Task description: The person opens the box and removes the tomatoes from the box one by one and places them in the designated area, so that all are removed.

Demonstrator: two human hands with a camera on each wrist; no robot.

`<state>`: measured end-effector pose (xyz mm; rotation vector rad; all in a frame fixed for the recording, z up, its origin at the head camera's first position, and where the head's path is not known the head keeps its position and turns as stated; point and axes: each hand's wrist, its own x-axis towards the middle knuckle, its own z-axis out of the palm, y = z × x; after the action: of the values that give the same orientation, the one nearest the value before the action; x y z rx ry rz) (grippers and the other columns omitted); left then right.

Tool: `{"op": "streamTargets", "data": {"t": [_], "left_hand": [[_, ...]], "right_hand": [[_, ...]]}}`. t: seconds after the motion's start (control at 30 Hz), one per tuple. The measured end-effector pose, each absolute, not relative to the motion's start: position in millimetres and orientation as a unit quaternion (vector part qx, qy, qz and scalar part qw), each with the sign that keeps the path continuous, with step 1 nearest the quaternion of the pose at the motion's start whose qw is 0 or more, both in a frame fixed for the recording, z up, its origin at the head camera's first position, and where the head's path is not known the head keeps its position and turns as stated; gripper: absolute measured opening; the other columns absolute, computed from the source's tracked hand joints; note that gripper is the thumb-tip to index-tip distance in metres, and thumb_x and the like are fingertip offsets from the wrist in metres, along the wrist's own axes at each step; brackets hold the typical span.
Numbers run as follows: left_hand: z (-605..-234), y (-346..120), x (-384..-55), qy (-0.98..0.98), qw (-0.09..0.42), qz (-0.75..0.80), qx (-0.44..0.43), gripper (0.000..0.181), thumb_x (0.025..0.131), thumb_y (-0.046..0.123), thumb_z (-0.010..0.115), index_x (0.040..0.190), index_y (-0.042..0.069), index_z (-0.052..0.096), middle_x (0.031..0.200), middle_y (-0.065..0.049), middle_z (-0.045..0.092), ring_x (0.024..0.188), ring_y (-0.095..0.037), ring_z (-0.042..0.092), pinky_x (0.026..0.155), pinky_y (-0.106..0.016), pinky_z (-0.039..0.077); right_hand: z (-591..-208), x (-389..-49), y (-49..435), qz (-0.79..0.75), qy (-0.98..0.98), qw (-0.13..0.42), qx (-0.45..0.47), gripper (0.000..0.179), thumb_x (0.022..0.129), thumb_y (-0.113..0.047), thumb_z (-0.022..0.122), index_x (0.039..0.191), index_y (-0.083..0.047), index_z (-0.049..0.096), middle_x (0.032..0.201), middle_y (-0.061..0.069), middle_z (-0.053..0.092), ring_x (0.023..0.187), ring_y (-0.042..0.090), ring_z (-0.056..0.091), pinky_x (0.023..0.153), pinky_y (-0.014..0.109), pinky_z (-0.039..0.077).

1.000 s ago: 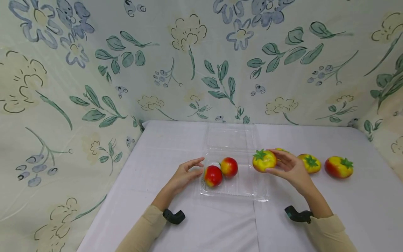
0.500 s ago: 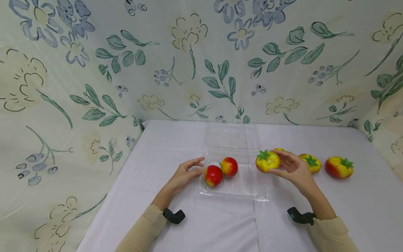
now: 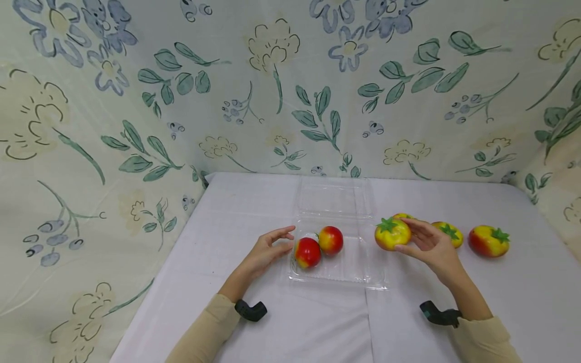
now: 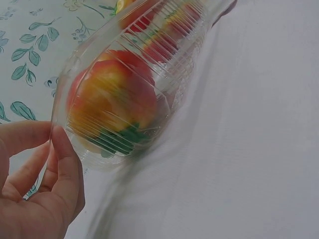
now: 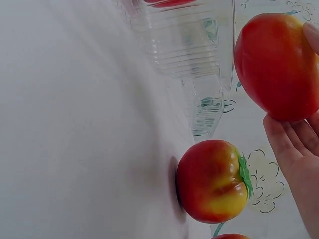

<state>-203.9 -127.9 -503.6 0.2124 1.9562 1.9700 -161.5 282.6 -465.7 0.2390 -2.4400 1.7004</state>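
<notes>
My right hand (image 3: 431, 244) grips a red-and-yellow artificial tomato (image 3: 392, 234) with green leaves, thumb below and fingers on the far side. The tomato hangs above the table, just right of a hinged clear plastic box (image 3: 349, 262). Its red underside shows in the right wrist view, where another tomato (image 5: 214, 181) rests beneath. My left hand (image 3: 268, 249) is at the box's left side. Up close in the left wrist view, its thumb and finger pinch the thin rim (image 4: 59, 102). Two red tomatoes, one at front left (image 3: 307, 253) and one behind (image 3: 331, 240), lie inside the box.
The box's lid (image 3: 333, 197) lies folded back behind it. On the right stand a yellow tomato (image 3: 448, 234), partly behind my right hand, and a red-yellow one (image 3: 489, 241). Another (image 3: 403, 216) peeks out behind the held tomato. A floral cloth (image 3: 272, 101) hangs behind the table.
My right hand has moved to the right with the tomato, from above the box's right edge to just outside it. My left hand and the box have stayed put.
</notes>
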Motion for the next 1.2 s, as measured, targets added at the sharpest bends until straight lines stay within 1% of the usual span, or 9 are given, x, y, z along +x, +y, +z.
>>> {"op": "streamTargets", "data": {"t": [0.1, 0.23, 0.47, 0.6, 0.83, 1.0, 1.2], "left_hand": [[-503.0, -127.8, -203.8, 0.691, 0.180, 0.696, 0.075, 0.050, 0.096, 0.009, 0.066, 0.145, 0.006, 0.052, 0.123, -0.015, 0.055, 0.106, -0.019, 0.055, 0.089, -0.023, 0.053], [-501.7, -127.6, -203.3, 0.692, 0.180, 0.695, 0.077, 0.051, 0.097, 0.009, 0.065, 0.145, 0.005, 0.051, 0.124, -0.016, 0.054, 0.104, -0.019, 0.055, 0.089, -0.022, 0.053], [-501.3, -127.6, -202.7, 0.691, 0.182, 0.695, 0.076, 0.051, 0.096, 0.009, 0.066, 0.145, 0.005, 0.051, 0.122, -0.014, 0.055, 0.107, -0.020, 0.054, 0.091, -0.024, 0.052], [-501.9, -127.1, -203.0, 0.687, 0.181, 0.699, 0.078, 0.051, 0.097, 0.008, 0.065, 0.145, 0.004, 0.050, 0.122, -0.014, 0.055, 0.110, -0.022, 0.053, 0.092, -0.025, 0.052], [-501.0, -126.5, -202.9, 0.689, 0.181, 0.698, 0.077, 0.051, 0.097, 0.009, 0.065, 0.145, 0.004, 0.050, 0.123, -0.015, 0.055, 0.113, -0.024, 0.053, 0.093, -0.026, 0.052], [-500.2, -126.7, -202.6, 0.689, 0.183, 0.697, 0.075, 0.051, 0.097, 0.010, 0.065, 0.146, 0.005, 0.050, 0.126, -0.018, 0.053, 0.114, -0.024, 0.052, 0.094, -0.026, 0.051], [-499.9, -126.2, -202.5, 0.692, 0.183, 0.695, 0.073, 0.052, 0.097, 0.010, 0.066, 0.146, 0.005, 0.050, 0.126, -0.018, 0.053, 0.115, -0.025, 0.051, 0.094, -0.026, 0.051]], "right_hand": [[-466.0, -159.9, 285.1, 0.568, -0.815, 0.080, 0.078, 0.065, 0.084, -0.007, 0.080, 0.140, 0.003, 0.048, 0.146, 0.023, 0.044, 0.128, 0.005, 0.049, 0.093, 0.011, 0.043], [-466.4, -157.6, 287.7, 0.575, -0.810, 0.080, 0.080, 0.064, 0.085, -0.005, 0.079, 0.140, 0.003, 0.048, 0.145, 0.020, 0.046, 0.126, 0.002, 0.049, 0.093, 0.012, 0.043], [-470.0, -154.6, 294.4, 0.581, -0.805, 0.086, 0.081, 0.062, 0.084, -0.002, 0.079, 0.139, 0.000, 0.050, 0.138, 0.005, 0.051, 0.121, -0.004, 0.049, 0.092, 0.012, 0.044], [-472.4, -153.5, 297.8, 0.588, -0.799, 0.090, 0.084, 0.060, 0.083, 0.001, 0.078, 0.138, -0.002, 0.053, 0.137, 0.003, 0.053, 0.120, -0.004, 0.050, 0.092, 0.011, 0.044], [-474.6, -152.3, 301.6, 0.601, -0.790, 0.090, 0.083, 0.059, 0.082, 0.004, 0.078, 0.136, -0.001, 0.054, 0.136, 0.006, 0.053, 0.120, -0.005, 0.050, 0.092, 0.010, 0.043], [-477.7, -151.3, 304.9, 0.624, -0.772, 0.087, 0.087, 0.056, 0.082, 0.009, 0.077, 0.133, -0.002, 0.055, 0.132, 0.002, 0.056, 0.119, -0.003, 0.051, 0.091, 0.011, 0.044], [-480.6, -149.2, 307.5, 0.608, -0.785, 0.088, 0.080, 0.057, 0.082, 0.007, 0.078, 0.133, 0.002, 0.053, 0.129, -0.006, 0.055, 0.117, -0.005, 0.051, 0.090, 0.010, 0.044]]}}
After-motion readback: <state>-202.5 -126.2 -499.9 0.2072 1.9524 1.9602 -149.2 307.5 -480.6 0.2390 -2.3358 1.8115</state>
